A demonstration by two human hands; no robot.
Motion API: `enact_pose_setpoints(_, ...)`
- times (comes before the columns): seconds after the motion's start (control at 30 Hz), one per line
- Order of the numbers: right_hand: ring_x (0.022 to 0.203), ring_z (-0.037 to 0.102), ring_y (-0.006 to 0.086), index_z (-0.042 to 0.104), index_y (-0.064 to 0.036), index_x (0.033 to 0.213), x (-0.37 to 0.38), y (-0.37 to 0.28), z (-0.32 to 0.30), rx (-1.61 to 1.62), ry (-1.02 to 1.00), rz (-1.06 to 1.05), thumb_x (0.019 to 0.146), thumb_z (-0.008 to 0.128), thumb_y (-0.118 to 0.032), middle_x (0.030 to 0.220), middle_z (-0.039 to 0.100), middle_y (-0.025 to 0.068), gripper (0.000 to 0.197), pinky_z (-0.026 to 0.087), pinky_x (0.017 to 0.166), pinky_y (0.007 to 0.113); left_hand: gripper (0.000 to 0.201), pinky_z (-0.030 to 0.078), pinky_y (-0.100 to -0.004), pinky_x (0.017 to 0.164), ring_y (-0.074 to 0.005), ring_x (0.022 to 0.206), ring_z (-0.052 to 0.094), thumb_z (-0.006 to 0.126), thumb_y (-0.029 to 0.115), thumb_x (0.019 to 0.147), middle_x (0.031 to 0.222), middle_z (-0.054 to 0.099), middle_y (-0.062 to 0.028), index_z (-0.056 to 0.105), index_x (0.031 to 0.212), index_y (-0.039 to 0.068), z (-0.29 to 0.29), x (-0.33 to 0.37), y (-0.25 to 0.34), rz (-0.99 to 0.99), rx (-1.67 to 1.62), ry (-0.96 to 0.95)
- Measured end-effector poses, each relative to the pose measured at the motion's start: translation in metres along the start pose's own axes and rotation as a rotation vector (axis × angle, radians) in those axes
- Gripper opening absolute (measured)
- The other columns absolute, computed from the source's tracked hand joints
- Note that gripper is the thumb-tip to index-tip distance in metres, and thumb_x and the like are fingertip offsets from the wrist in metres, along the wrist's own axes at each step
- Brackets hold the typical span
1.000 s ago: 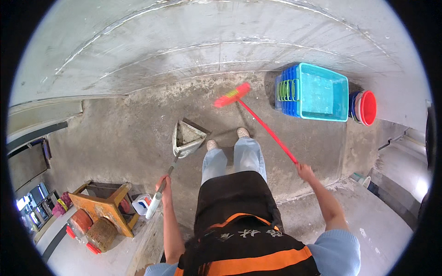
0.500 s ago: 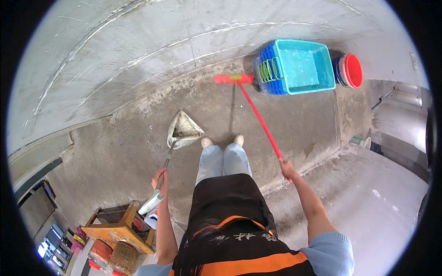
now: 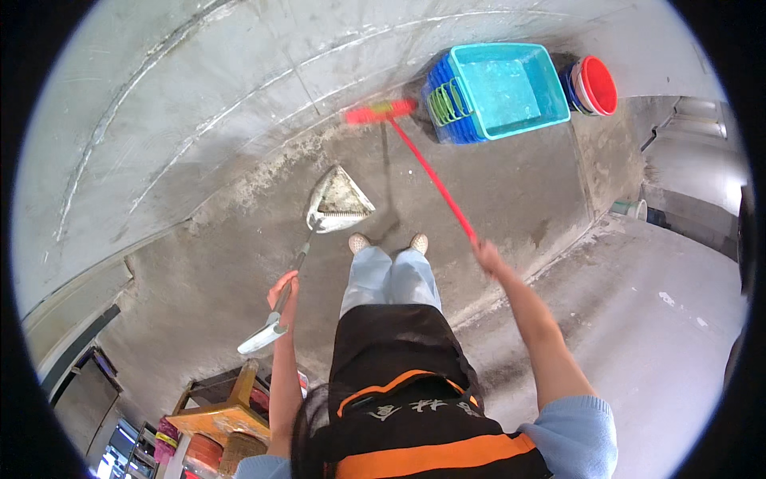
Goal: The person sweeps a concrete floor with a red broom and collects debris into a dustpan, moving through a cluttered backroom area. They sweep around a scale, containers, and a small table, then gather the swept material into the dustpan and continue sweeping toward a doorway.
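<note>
My right hand [image 3: 488, 257] is closed round the red stick of a broom [image 3: 431, 174]. The broom's red head, with a yellow-green patch, is blurred and lies close to the foot of the wall, left of the stacked baskets. In my left hand [image 3: 284, 289] is the grey handle of a long-handled dustpan [image 3: 343, 195], gripped near its pale top end. The whitish, three-sided pan is ahead of my left shoe, with a toothed strip along its near side. Dark dirt marks its inside. Broom head and dustpan are well apart.
Stacked plastic baskets [image 3: 511, 92], turquoise on top and blue below, stand by the wall, with nested buckets [image 3: 598, 85] to their right. A wooden stool [image 3: 219, 419] is at lower left. A raised pale ledge [image 3: 622, 319] runs along my right.
The broom head has shifted left and farther off, toward the wall. The dustpan has moved right and forward. The whole view has turned slightly.
</note>
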State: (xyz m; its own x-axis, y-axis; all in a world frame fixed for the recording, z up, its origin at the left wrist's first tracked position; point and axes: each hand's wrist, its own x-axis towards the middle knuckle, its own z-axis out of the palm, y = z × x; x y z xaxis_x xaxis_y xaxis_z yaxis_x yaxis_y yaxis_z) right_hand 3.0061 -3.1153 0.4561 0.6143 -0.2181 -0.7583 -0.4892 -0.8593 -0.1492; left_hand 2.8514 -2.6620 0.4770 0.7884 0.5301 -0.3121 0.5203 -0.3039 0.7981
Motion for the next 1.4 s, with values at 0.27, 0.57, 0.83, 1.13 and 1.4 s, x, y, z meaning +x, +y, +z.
enact_pose_setpoints(0.27,0.038,0.051,0.0236,0.051,-0.0001,0.063,-0.157,0.083,-0.043,0.149,-0.220,0.307,0.082,0.036,-0.051,0.045,0.047,0.0124,0.056,0.038,0.035,0.034,0.014,0.044,-0.0212,0.060,-0.0104,0.066,0.057,0.056,0.007,0.075,0.072,0.062,-0.0074,0.062,0.087,0.002,0.002,0.000,0.009,-0.052,-0.015,-0.001)
enact_pose_setpoints(0.57,0.044,0.052,0.0243,0.052,0.0047,0.065,-0.029,0.037,0.001,0.239,-0.079,0.065,0.080,0.034,-0.057,0.048,0.050,0.0115,0.066,0.040,0.042,0.037,0.016,0.042,-0.0223,0.057,-0.0084,0.060,0.052,0.058,0.010,0.073,0.066,0.060,-0.0041,0.062,0.087,0.005,0.016,0.006,0.017,-0.040,-0.026,-0.062)
enact_pose_setpoints(0.83,0.032,0.045,0.0204,0.047,-0.0031,0.062,-0.193,0.105,0.001,0.455,-0.356,0.444,0.082,0.034,-0.052,0.043,0.045,0.0083,0.055,0.033,0.029,0.033,0.014,0.042,-0.0227,0.056,-0.0094,0.060,0.053,0.060,0.010,0.073,0.068,0.060,-0.0044,0.063,0.086,0.005,0.003,-0.005,0.017,0.069,0.068,-0.073)
enact_pose_setpoints(1.13,0.034,0.045,0.0195,0.054,0.0012,0.075,-0.048,0.056,0.029,0.354,-0.340,0.062,0.081,0.039,-0.046,0.045,0.046,0.0083,0.050,0.035,0.035,0.034,0.014,0.044,-0.0223,0.057,-0.0109,0.062,0.057,0.055,0.009,0.077,0.069,0.061,-0.0062,0.061,0.086,0.000,-0.008,-0.046,0.038,-0.082,0.014,-0.066)
enact_pose_setpoints(1.4,0.040,0.049,0.0150,0.055,-0.0009,0.065,-0.146,0.256,0.027,0.190,-0.183,0.212,0.079,0.048,-0.045,0.047,0.049,0.0069,0.046,0.038,0.038,0.030,0.017,0.048,-0.0222,0.061,-0.0140,0.066,0.059,0.052,0.007,0.079,0.074,0.059,-0.0107,0.057,0.089,-0.006,-0.002,-0.086,0.048,-0.135,-0.107,-0.016)
